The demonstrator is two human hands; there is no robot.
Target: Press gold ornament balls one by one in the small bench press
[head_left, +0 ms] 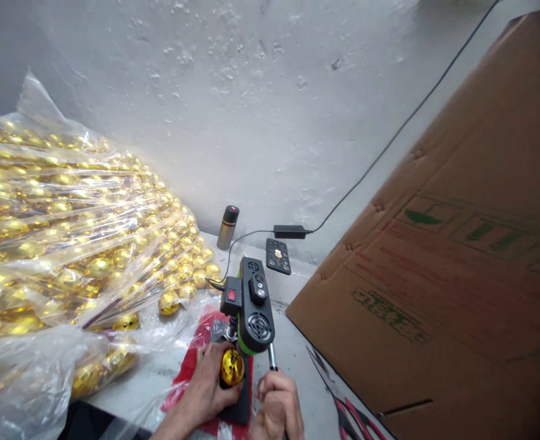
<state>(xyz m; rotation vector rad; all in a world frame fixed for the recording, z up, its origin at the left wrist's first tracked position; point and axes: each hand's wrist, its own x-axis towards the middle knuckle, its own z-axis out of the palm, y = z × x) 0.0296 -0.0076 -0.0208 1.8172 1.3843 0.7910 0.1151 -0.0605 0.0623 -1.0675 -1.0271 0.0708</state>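
A shiny gold faceted ball (pixel 232 367) sits in the grip of my left hand (pixel 208 382), its fingers and thumb wrapped round it. Right beside the ball rises a small black bench machine (pixel 255 305) with round vents, a green edge and a red switch. My right hand (pixel 277 400) is closed round a lever (pixel 273 356) on the machine's right side; the fist hides most of its handle. Under the ball and machine are a dark base plate (pixel 236 410) and red cloth or plastic (pixel 182 371).
A large clear bag (pixel 90 208) of many gold balls fills the left. Behind the machine are a bottle (pixel 228 229), a phone (pixel 277 256) and a power adapter (pixel 290 231) with its cable. To the right lie scissors (pixel 356 420) and a big cardboard box (pixel 435 244).
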